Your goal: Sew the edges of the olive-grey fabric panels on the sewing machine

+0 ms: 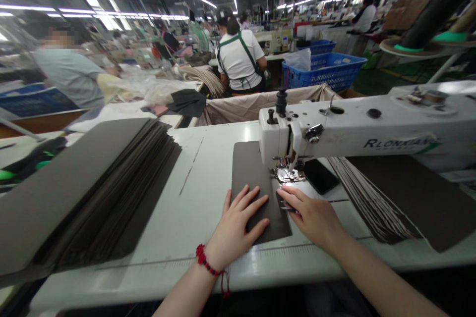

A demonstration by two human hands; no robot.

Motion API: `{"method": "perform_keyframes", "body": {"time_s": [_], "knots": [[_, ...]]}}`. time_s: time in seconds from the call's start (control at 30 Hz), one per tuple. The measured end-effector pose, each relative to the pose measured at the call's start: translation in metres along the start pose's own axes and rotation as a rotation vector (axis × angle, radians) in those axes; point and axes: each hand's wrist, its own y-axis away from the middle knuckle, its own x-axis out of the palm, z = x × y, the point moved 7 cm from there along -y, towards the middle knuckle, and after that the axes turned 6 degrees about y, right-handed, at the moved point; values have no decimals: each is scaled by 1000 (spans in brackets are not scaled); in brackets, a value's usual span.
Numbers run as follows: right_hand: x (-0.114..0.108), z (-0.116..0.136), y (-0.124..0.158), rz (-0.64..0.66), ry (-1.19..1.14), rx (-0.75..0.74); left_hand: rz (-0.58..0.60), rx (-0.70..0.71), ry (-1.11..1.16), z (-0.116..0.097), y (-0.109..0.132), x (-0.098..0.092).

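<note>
Two hands on one dark panel [253, 168], lying flat on the desk [208, 193], its upper right edge running under the presser foot [288, 175] of the sewing machine [334, 133]. Left hand [238, 218] pressed flat on the panel, fingers spread, red bead bracelet [204, 257] on the wrist. Right hand [312, 215] at the panel's right edge, fingers slightly curled, tips just beside the foot. Small metal tool [288, 209] under those fingers; can't tell if held. Left of the panel: big fanned stack [92, 193] of similar panels. Right: black phone [320, 177], then a second fanned stack [401, 198]. Beyond the desk, co-worker [238, 57], back turned, near blue crates [323, 72].
</note>
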Motion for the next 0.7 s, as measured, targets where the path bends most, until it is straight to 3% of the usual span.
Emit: {"method": "perform_keyframes", "body": {"time_s": [0.7], "knots": [[-3, 2, -1, -3, 16, 1, -15, -21, -23, 1, -1, 1]]}}
